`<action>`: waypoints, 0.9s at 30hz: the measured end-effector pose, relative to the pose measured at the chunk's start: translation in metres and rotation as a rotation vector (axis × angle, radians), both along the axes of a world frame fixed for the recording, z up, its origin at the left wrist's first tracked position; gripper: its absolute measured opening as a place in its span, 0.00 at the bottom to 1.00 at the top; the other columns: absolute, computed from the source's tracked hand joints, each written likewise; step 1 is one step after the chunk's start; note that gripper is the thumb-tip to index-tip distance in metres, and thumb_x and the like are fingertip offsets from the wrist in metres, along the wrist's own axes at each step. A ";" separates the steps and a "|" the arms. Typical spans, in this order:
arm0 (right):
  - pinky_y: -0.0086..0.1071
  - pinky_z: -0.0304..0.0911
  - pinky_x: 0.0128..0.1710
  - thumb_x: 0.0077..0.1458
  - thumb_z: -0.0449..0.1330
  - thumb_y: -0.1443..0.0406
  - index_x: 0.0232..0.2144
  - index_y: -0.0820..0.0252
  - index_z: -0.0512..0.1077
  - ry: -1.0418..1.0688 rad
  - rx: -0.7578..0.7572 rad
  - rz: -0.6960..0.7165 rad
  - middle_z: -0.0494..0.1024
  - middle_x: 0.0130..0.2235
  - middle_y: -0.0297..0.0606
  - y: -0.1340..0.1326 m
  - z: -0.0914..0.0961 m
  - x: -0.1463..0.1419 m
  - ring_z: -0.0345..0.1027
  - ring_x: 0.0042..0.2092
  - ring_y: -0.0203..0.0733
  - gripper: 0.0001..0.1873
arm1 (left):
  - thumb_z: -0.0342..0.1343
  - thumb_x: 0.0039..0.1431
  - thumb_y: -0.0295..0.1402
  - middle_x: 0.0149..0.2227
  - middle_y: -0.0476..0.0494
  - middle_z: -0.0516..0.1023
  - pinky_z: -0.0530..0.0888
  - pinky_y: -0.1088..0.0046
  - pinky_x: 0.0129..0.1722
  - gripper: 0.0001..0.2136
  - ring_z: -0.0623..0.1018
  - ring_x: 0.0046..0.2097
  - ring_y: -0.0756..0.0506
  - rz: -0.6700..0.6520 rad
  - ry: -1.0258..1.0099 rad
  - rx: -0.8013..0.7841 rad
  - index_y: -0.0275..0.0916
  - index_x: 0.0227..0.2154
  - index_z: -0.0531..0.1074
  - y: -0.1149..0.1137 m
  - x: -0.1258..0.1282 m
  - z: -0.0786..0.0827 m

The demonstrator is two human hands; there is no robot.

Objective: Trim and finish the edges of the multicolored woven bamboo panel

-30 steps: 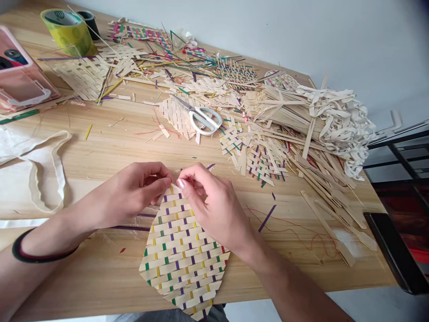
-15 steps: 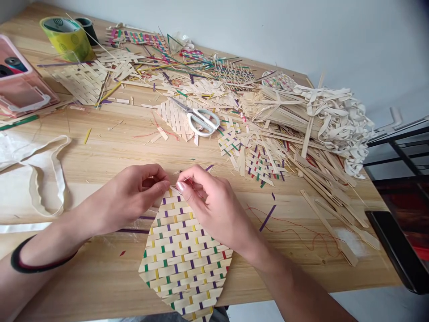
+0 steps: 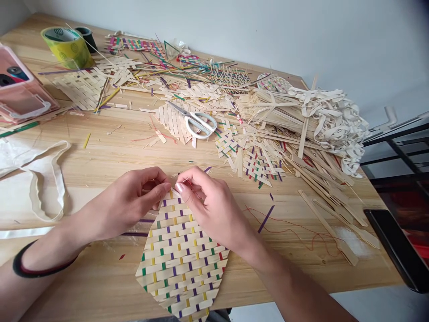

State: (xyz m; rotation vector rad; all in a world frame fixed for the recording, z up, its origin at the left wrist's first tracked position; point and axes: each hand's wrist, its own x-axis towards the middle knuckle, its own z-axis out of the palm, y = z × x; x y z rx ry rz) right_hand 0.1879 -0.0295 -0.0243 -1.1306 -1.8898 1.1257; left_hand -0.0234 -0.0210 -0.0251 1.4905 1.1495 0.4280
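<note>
A fan-shaped woven panel (image 3: 184,264) of pale flat strips, crossed by purple, yellow and green ones, stands tilted in front of me with its narrow end uppermost. My left hand (image 3: 134,199) is closed, thumb and fingers pinching that top end at its left corner. Close beside it, my right hand (image 3: 214,203) is also closed in a pinch at the top edge. Fine red thread (image 3: 189,181) shows among the right fingers; whether a needle is there, I cannot tell. The fingertips of both hands nearly meet and partly hide the edge.
White-handled scissors (image 3: 201,125) lie beyond the hands, among heaped strips and woven scraps. White cloth bands (image 3: 338,116) pile at right. A black phone-like object (image 3: 397,250) rests by the table's right edge. Tape (image 3: 67,49) and a pink box (image 3: 25,89) stand at left.
Both hands keep their pinch at the panel's top edge with hardly any movement. The panel's lower part has shifted slightly left, and the camera view has tilted a little.
</note>
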 end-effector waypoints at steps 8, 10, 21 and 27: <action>0.29 0.56 0.29 0.70 0.56 0.67 0.36 0.59 0.68 -0.004 0.000 -0.009 0.68 0.28 0.27 0.000 -0.001 0.000 0.59 0.27 0.32 0.06 | 0.53 0.69 0.51 0.28 0.53 0.71 0.66 0.77 0.27 0.20 0.68 0.29 0.50 0.015 -0.035 -0.035 0.38 0.38 0.75 0.000 0.002 0.004; 0.29 0.57 0.29 0.70 0.55 0.67 0.36 0.58 0.68 0.002 0.004 -0.005 0.68 0.28 0.27 0.000 -0.001 0.000 0.59 0.27 0.32 0.06 | 0.53 0.70 0.50 0.29 0.52 0.71 0.66 0.77 0.28 0.19 0.68 0.30 0.50 0.011 -0.028 -0.056 0.37 0.38 0.75 -0.001 0.002 0.008; 0.30 0.57 0.28 0.70 0.54 0.66 0.37 0.58 0.67 -0.009 0.044 -0.018 0.69 0.29 0.29 -0.002 -0.003 -0.001 0.60 0.27 0.33 0.06 | 0.53 0.71 0.46 0.30 0.53 0.71 0.65 0.76 0.30 0.16 0.67 0.31 0.50 -0.007 -0.047 -0.078 0.37 0.39 0.75 0.001 0.002 0.010; 0.29 0.57 0.28 0.70 0.54 0.67 0.37 0.58 0.67 -0.014 0.047 -0.009 0.68 0.28 0.28 -0.002 -0.003 -0.001 0.58 0.26 0.33 0.06 | 0.54 0.71 0.44 0.28 0.53 0.70 0.65 0.76 0.30 0.15 0.67 0.31 0.50 -0.016 -0.006 -0.020 0.37 0.38 0.76 0.001 0.002 0.011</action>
